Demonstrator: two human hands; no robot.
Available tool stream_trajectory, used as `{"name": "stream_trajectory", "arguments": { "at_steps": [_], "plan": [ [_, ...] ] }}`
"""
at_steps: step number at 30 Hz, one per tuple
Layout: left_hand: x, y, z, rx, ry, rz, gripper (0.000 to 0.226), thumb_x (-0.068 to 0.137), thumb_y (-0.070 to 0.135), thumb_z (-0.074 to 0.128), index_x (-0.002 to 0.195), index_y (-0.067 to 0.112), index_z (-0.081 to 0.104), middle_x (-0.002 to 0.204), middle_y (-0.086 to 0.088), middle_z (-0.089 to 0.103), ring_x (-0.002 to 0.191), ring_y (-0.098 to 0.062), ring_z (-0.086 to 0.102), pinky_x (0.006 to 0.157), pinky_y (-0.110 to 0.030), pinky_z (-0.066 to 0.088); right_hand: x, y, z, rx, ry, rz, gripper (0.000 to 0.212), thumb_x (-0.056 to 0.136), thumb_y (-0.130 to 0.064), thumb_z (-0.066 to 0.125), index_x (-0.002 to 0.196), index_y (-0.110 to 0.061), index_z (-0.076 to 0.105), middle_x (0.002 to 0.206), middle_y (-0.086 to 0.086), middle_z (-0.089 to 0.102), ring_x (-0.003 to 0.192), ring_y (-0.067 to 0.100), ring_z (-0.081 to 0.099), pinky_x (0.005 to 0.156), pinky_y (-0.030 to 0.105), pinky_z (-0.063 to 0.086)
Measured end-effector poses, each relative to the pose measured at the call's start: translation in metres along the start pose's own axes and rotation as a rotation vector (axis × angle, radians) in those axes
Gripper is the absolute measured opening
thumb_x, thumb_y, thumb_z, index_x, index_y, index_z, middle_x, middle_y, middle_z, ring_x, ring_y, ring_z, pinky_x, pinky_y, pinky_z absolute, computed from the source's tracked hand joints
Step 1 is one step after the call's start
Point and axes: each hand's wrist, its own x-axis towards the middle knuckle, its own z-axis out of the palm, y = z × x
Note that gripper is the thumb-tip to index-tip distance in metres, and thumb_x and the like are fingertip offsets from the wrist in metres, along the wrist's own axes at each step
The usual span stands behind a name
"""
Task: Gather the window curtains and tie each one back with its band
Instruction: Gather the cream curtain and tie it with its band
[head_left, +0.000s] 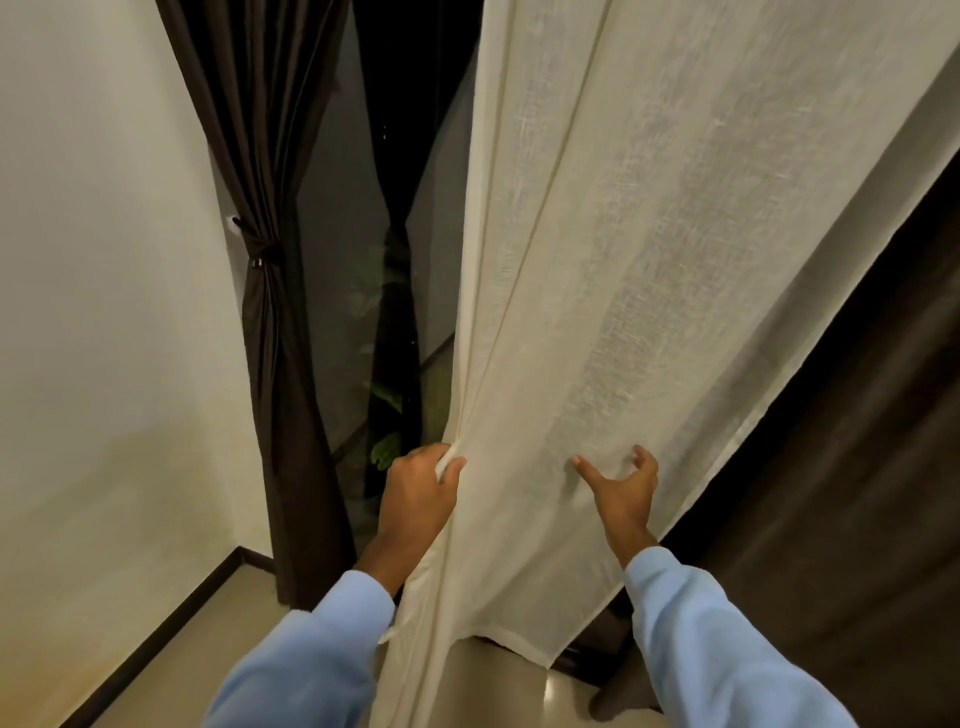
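My left hand (421, 488) pinches the leading edge of the sheer (597, 260), a fold bunched between thumb and curled fingers. My right hand (621, 483) is spread, fingers apart, palm toward the sheer's face, right of the pinched edge; I cannot tell whether the fingertips touch the cloth. To gather well, I judge the right hand should sweep cloth toward the pinch in even pleats, holding the bundle firmly and clear of the floor (493, 686).

Behind the sheer, to its right, a loose brown curtain (857, 467) hangs and could get caught in the bundle. I see no band for the sheer. Farther off, left of the sheer, the tied curtain (275, 338) already wears its band (254, 249). Between them the dark window (337, 234) shows a plant (387, 447).
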Motion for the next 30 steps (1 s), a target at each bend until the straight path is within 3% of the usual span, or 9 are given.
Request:
{"name": "stream_trajectory", "arguments": {
  "at_steps": [2,4,6,8,10,13,17,22,30],
  "plan": [
    [-0.001,0.0,-0.002,0.008,0.012,0.008,0.016,0.089,0.019,0.066,0.092,0.004,0.072,0.082,-0.004,0.071,0.071,-0.014,0.064,0.066,-0.011,0.045,0.003,-0.005,0.0,0.007,-0.063,0.068,0.125,0.053,-0.046,0.095,0.151,-0.029,0.019,0.154,0.005,0.029,0.136,0.026,0.04,0.109,0.045,0.041],
    [-0.001,-0.002,-0.003,0.013,0.018,0.006,0.016,0.089,0.019,0.066,0.091,0.004,0.072,0.081,-0.004,0.071,0.07,-0.013,0.064,0.066,-0.009,0.044,0.004,-0.008,0.004,0.036,-0.151,0.086,0.127,0.053,-0.045,0.095,0.151,-0.033,0.016,0.151,0.003,0.034,0.133,0.026,0.043,0.106,0.051,0.045],
    [0.002,-0.005,-0.004,0.015,0.017,0.003,0.017,0.089,0.019,0.066,0.092,0.004,0.072,0.082,-0.005,0.071,0.071,-0.013,0.064,0.067,-0.017,0.05,0.001,-0.008,0.011,0.044,-0.134,0.057,0.105,0.057,-0.043,0.094,0.142,-0.03,0.033,0.129,-0.002,0.051,0.117,0.023,0.055,0.097,0.05,0.052],
    [0.009,-0.009,-0.002,0.026,0.012,-0.009,0.018,0.089,0.019,0.065,0.092,0.002,0.071,0.082,-0.007,0.071,0.071,-0.017,0.065,0.069,-0.029,0.055,-0.003,-0.007,0.019,0.064,-0.058,0.007,0.058,0.067,-0.035,0.09,0.113,-0.024,0.055,0.104,-0.005,0.062,0.097,0.022,0.064,0.087,0.05,0.056],
    [0.016,-0.014,0.001,0.038,0.011,-0.024,0.018,0.089,0.02,0.065,0.093,0.003,0.071,0.082,-0.008,0.071,0.072,-0.019,0.065,0.07,-0.034,0.056,-0.011,-0.005,0.026,0.085,-0.013,-0.032,0.023,0.077,-0.029,0.082,0.088,-0.021,0.064,0.088,-0.002,0.068,0.082,0.024,0.067,0.078,0.052,0.058],
    [0.028,-0.021,0.009,0.051,0.01,-0.024,0.018,0.089,0.021,0.065,0.092,0.005,0.071,0.081,-0.005,0.071,0.071,-0.016,0.065,0.07,-0.033,0.056,-0.027,-0.002,0.034,0.148,0.073,-0.024,0.015,0.081,-0.027,0.079,0.077,-0.02,0.065,0.075,0.001,0.069,0.067,0.023,0.065,0.067,0.042,0.057],
    [0.042,-0.028,0.021,0.079,-0.009,-0.036,0.019,0.09,0.022,0.064,0.096,0.005,0.071,0.086,-0.006,0.071,0.075,-0.019,0.066,0.074,-0.029,0.055,-0.046,-0.003,0.039,0.191,0.074,-0.041,0.018,0.082,-0.023,0.079,0.075,-0.017,0.063,0.053,0.0,0.058,0.044,0.009,0.05,0.05,0.027,0.047],
    [0.059,-0.034,0.033,0.057,-0.025,-0.082,0.01,0.087,0.02,0.066,0.085,0.01,0.067,0.077,-0.001,0.067,0.067,-0.016,0.062,0.064,-0.027,0.052,-0.068,-0.016,0.044,0.303,0.109,-0.056,0.011,0.083,-0.013,0.077,0.079,-0.017,0.069,0.053,-0.004,0.053,0.046,0.007,0.047,0.048,0.016,0.047],
    [0.077,-0.036,0.058,-0.02,-0.075,-0.09,0.014,0.083,0.017,0.067,0.072,0.01,0.061,0.065,0.001,0.061,0.06,-0.017,0.058,0.058,-0.039,0.051,-0.097,-0.027,0.069,0.33,0.051,-0.166,0.01,0.081,-0.004,0.077,0.079,-0.012,0.07,0.069,-0.002,0.066,0.06,0.009,0.058,0.06,0.019,0.052]
  ]
}}
